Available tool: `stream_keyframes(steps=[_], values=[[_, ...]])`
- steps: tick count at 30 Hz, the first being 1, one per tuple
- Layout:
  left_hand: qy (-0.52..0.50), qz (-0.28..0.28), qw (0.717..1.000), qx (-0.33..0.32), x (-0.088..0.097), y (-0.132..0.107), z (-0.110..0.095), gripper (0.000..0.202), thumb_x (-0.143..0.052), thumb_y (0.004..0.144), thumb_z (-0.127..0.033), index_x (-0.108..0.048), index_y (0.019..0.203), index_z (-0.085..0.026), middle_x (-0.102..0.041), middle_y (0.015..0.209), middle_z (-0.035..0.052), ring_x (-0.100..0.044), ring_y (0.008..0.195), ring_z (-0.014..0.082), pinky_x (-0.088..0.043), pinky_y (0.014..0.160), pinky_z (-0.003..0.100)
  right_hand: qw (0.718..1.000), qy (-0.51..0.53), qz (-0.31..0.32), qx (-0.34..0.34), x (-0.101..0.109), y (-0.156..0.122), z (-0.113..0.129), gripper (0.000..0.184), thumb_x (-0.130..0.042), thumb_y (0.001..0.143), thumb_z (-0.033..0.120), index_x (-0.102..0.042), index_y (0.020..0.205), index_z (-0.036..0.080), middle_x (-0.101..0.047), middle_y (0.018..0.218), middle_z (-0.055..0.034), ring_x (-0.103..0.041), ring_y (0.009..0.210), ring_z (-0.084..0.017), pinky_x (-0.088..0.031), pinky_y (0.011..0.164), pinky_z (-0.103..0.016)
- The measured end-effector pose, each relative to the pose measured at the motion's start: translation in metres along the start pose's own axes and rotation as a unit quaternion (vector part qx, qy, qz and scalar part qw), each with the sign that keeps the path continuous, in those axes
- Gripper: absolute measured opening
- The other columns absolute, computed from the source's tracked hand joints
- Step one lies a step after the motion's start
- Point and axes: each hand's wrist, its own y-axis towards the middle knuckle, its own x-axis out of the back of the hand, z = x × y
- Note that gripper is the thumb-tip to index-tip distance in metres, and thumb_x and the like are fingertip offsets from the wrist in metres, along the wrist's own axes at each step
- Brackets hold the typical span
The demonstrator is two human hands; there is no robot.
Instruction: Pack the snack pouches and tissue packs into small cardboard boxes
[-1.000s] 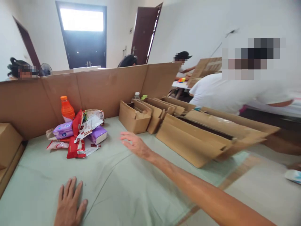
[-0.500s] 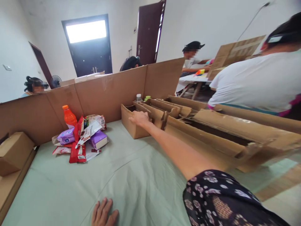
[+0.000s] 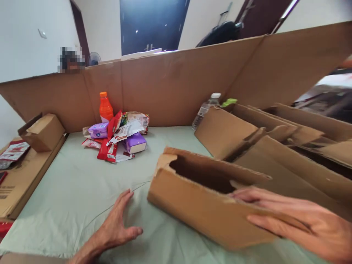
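Note:
My right hand [image 3: 297,220] grips the near end of an open cardboard box [image 3: 203,201], thumb on top and fingers along its front wall. The box lies on the pale green sheet [image 3: 82,190], its open top toward me and its far end pointing left. My left hand [image 3: 117,225] lies flat on the sheet with fingers spread, just left of the box and apart from it.
A pile of snack packets [image 3: 115,141] with a purple box and an orange bottle [image 3: 105,107] sits by the cardboard wall [image 3: 170,84]. More open cardboard boxes [image 3: 264,135] and a water bottle [image 3: 205,110] stand at right. Small boxes [image 3: 42,132] lie at left.
My right hand took hold of a cardboard box from the row and pulled it toward me onto the sheet. The view dropped lower and turned left. My left hand shifted slightly.

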Motion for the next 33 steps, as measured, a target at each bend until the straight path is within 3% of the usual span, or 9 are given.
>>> stream_keyframes(steps=[3, 5, 12, 16, 19, 24, 27, 30, 33], values=[[-0.056, -0.019, 0.998, -0.008, 0.011, 0.007, -0.01, 0.118, -0.073, 0.076, -0.076, -0.018, 0.166, -0.022, -0.015, 0.173, 0.0189, -0.017, 0.159, 0.039, -0.023, 0.127, 0.061, 0.984, -0.002, 0.152, 0.093, -0.014, 0.008, 0.038, 0.022, -0.066, 0.085, 0.041, -0.08, 0.099, 0.051, -0.079, 0.098, -0.0154, -0.076, 0.099, -0.031, -0.064, 0.073, -0.046], [-0.081, -0.023, 0.996, -0.02, 0.018, 0.012, -0.015, 0.128, -0.069, 0.073, -0.084, -0.009, 0.167, -0.02, -0.012, 0.173, 0.02, -0.015, 0.16, 0.0393, -0.021, 0.128, 0.061, 0.974, 0.009, 0.195, 0.118, -0.032, 0.028, 0.065, 0.022, -0.065, 0.088, 0.036, -0.08, 0.096, 0.05, -0.079, 0.103, -0.0137, -0.075, 0.104, -0.031, -0.066, 0.079, -0.046], [-0.204, -0.066, 0.976, -0.026, 0.059, 0.037, -0.009, 0.136, -0.073, 0.064, -0.088, -0.011, 0.167, -0.024, -0.028, 0.169, 0.019, -0.031, 0.155, 0.04, -0.032, 0.125, 0.059, 0.968, 0.076, 0.218, 0.103, -0.09, 0.074, 0.105, 0.027, -0.061, 0.096, 0.048, -0.083, 0.086, 0.036, -0.079, 0.112, -0.0088, -0.073, 0.111, -0.03, -0.059, 0.101, -0.055], [-0.234, -0.094, 0.967, -0.031, 0.081, 0.045, 0.008, 0.145, -0.082, 0.053, -0.085, -0.013, 0.166, -0.027, -0.017, 0.173, 0.0159, -0.014, 0.159, 0.0409, -0.015, 0.129, 0.058, 0.961, 0.096, 0.217, 0.142, -0.103, 0.081, 0.107, 0.021, -0.064, 0.097, 0.038, -0.082, 0.089, 0.03, -0.078, 0.119, -0.0087, -0.068, 0.123, -0.029, -0.055, 0.106, -0.054], [-0.247, -0.064, 0.966, -0.03, 0.085, 0.044, 0.018, 0.147, -0.086, 0.052, -0.081, -0.012, 0.166, -0.026, -0.015, 0.173, 0.0159, -0.013, 0.159, 0.0424, -0.011, 0.13, 0.058, 0.959, 0.095, 0.217, 0.153, -0.102, 0.085, 0.111, 0.017, -0.066, 0.097, 0.032, -0.08, 0.089, 0.026, -0.077, 0.123, -0.0085, -0.065, 0.127, -0.028, -0.054, 0.108, -0.049], [-0.207, -0.042, 0.977, -0.006, 0.094, 0.025, 0.027, 0.142, -0.09, 0.058, -0.068, -0.009, 0.166, -0.024, -0.018, 0.172, 0.0167, -0.016, 0.158, 0.044, -0.015, 0.129, 0.058, 0.964, 0.165, 0.178, 0.106, -0.09, 0.091, 0.115, 0.032, -0.061, 0.096, 0.054, -0.079, 0.113, 0.034, -0.074, 0.129, -0.0089, -0.065, 0.128, -0.032, -0.058, 0.102, -0.046], [-0.18, -0.071, 0.981, 0.012, 0.104, 0.013, 0.032, 0.138, -0.088, 0.062, -0.064, -0.008, 0.166, -0.024, -0.017, 0.173, 0.0162, -0.015, 0.158, 0.0447, -0.017, 0.129, 0.058, 0.973, 0.222, 0.051, 0.034, -0.09, 0.101, 0.103, 0.039, -0.057, 0.095, 0.062, -0.08, 0.112, 0.035, -0.078, 0.12, -0.0081, -0.071, 0.118, -0.031, -0.061, 0.096, -0.043], [-0.186, -0.078, 0.979, 0.023, 0.107, 0.008, 0.035, 0.134, -0.087, 0.065, -0.06, -0.006, 0.166, -0.025, -0.018, 0.172, 0.016, -0.019, 0.157, 0.0448, -0.019, 0.128, 0.06, 0.981, 0.165, -0.055, -0.091, -0.108, 0.119, 0.082, 0.029, -0.068, 0.089, 0.056, -0.082, 0.092, 0.031, -0.082, 0.102, -0.0063, -0.077, 0.099, -0.027, -0.062, 0.089, -0.04], [-0.201, -0.061, 0.978, 0.011, 0.101, 0.009, 0.035, 0.128, -0.086, 0.068, -0.056, -0.008, 0.166, -0.028, -0.019, 0.172, 0.0139, -0.021, 0.156, 0.044, -0.018, 0.128, 0.06, 0.982, 0.101, -0.045, -0.154, -0.135, 0.142, 0.06, 0.032, -0.07, 0.084, 0.055, -0.081, 0.094, 0.027, -0.081, 0.104, -0.0078, -0.076, 0.093, -0.027, -0.061, 0.087, -0.043]])
